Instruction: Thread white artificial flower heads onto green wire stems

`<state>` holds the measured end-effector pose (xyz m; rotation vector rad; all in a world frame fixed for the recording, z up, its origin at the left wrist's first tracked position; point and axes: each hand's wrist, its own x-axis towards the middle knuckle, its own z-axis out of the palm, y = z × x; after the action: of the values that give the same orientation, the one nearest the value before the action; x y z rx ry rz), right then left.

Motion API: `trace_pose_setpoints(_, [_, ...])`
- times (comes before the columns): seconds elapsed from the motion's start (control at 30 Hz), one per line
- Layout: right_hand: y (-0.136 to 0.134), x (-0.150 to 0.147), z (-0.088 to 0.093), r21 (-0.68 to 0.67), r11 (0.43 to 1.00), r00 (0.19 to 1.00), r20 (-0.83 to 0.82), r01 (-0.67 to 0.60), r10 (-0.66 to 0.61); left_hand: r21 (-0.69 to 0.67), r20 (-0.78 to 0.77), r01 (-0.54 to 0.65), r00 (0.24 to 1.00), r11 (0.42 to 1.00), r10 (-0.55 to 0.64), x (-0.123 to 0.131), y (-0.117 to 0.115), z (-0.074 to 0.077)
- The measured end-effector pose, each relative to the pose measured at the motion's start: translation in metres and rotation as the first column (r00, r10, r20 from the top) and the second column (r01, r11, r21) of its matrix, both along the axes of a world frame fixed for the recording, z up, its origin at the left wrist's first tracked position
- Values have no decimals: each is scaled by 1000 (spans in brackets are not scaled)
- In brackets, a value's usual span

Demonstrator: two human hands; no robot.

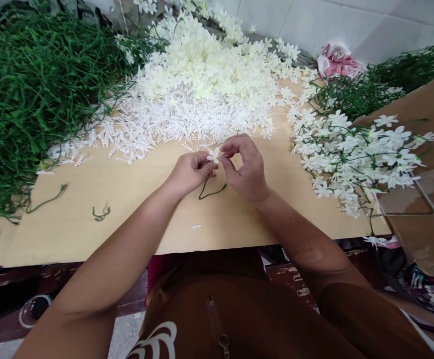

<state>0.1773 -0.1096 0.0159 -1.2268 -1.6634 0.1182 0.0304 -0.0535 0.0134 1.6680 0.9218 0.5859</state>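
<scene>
**Two hands meet on one white blossom at the middle of the tabletop**

Brown cloth over the person's lap fills the bottom of the view, and both forearms reach up from it to the pale wooden tabletop [134, 199]. At its centre the left hand [190, 172] and the right hand [244, 167] come together, fingertips pinched from either side on a single small white flower [214, 154]. A thin green stem [211, 189] curls down from between the hands and its lower end rests on the wood; whether it is already seated in the flower I cannot tell.

The grip is fine and the blossom tiny, so a slight slip of either thumb could likely drop it or bend a petal, and the limp stem could slide free if the pinch loosens.

Just beyond the hands lies a band of white plastic pieces [172, 122], and behind that a heap of loose cream blossoms [205, 65]. A large tangle of green stems [30, 94] covers the left side. To the right, sprays of flowers on stems [351, 149] spread toward a cardboard box [426, 164], with a pink bundle [336, 60] by the wall. Stray stem bits [100, 213] and a white scrap [196, 227] lie near the front edge. Nothing sits between the hands and the piles.
</scene>
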Motion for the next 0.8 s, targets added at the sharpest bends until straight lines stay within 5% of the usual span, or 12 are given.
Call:
trace_pose_setpoints(0.2, [2,2,2,101,994,999,32,-42,39,163,-182,-35,981,986,65,0,0,1])
trace_pose_setpoints(0.8, [10,5,-17,19,999,995,89,-35,33,193,-148,29,989,981,0,-3,1,-1])
